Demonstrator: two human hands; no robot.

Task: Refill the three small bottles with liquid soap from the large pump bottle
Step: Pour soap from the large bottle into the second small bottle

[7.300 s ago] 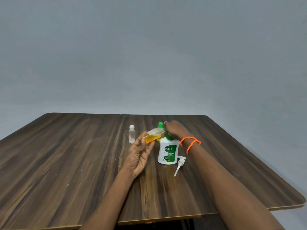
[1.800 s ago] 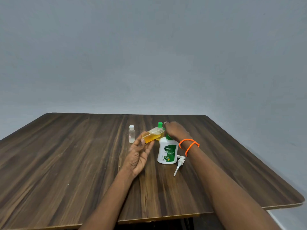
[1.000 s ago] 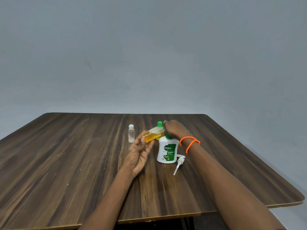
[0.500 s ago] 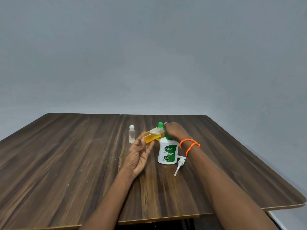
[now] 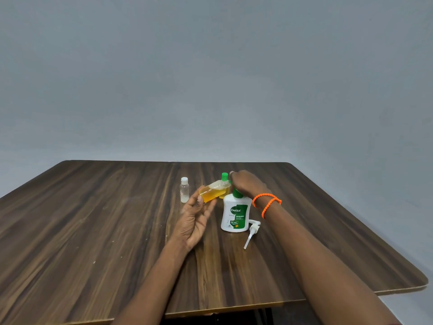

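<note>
Head view: left hand pinches amber bottle; right hand grip unclear, neck hidden.

Your table is dark wood-grain laminate with a soft sheen and a paler raw-looking edge. On it, the large pump bottle is glossy white plastic with a smooth green printed label. Just right of it lies the white plastic pump head. Left of it, the tilted small bottle is clear plastic over amber liquid; farther left, the small clear bottle looks faintly frosted.
</note>
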